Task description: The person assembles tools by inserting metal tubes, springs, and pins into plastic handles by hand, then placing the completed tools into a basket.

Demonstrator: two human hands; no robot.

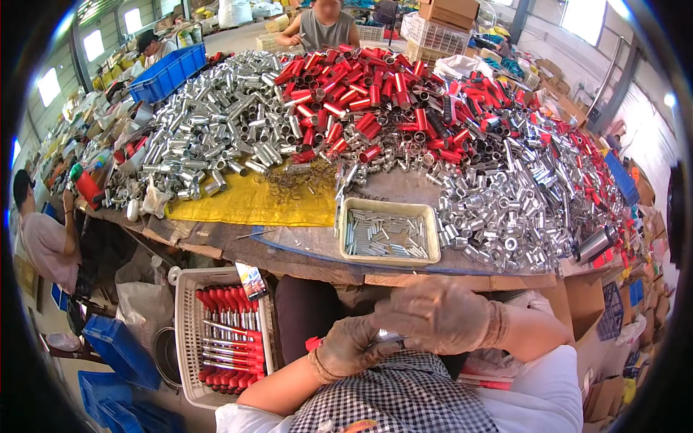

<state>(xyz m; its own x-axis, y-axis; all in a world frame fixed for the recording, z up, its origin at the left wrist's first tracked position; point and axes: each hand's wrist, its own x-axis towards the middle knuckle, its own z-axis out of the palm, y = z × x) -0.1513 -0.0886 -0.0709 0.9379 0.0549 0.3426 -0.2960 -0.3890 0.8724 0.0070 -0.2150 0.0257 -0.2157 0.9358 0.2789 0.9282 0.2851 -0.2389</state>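
Both of my hands wear soiled work gloves and meet in front of my checked apron. My left hand (354, 348) is closed around a tool with a red end (312, 343) and a silver metal part (390, 336), the rest of it covered by the glove. Just above that metal part, my right hand (442, 315) is closed with curled fingers; what it grips is hidden. Nearest on the table is a cream tray (435, 242) of small metal pins. To my left stands a white basket (189, 339) with several red-handled metal tools (234, 345) laid in rows.
Heaps of silver metal tubes (231, 119), red tubes (361, 86) and silver fittings (505, 216) cover the table. A yellow sheet (245, 198) lies under thin wire springs. Blue crates (119, 350) stand at the lower left. One person (328, 29) sits opposite; another (47, 242) is at left.
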